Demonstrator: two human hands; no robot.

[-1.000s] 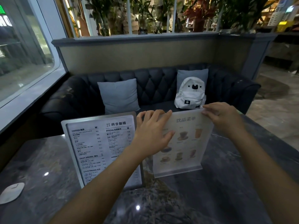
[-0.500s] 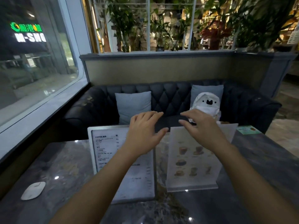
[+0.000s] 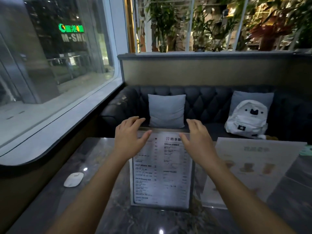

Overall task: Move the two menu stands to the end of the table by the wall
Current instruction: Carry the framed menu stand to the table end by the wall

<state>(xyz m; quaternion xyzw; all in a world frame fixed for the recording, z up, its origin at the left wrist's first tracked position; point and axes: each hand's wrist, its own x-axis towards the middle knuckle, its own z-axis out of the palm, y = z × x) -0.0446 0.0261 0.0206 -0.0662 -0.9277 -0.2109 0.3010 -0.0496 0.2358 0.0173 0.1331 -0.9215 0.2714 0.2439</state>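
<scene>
A text menu stand with a metal frame stands upright in the middle of the dark marble table. My left hand hovers at its top left corner, fingers spread. At the top right corner my right hand is spread the same way. Neither hand grips the frame. A clear acrylic stand with drink pictures stands to the right, partly behind my right arm, and nothing touches it.
A white flat device lies on the table near the window wall on the left. Behind the table is a dark tufted sofa with a grey cushion and a white backpack.
Both hands left the picture stand and moved left to the top corners of the text menu stand. The view swung left toward the window.
</scene>
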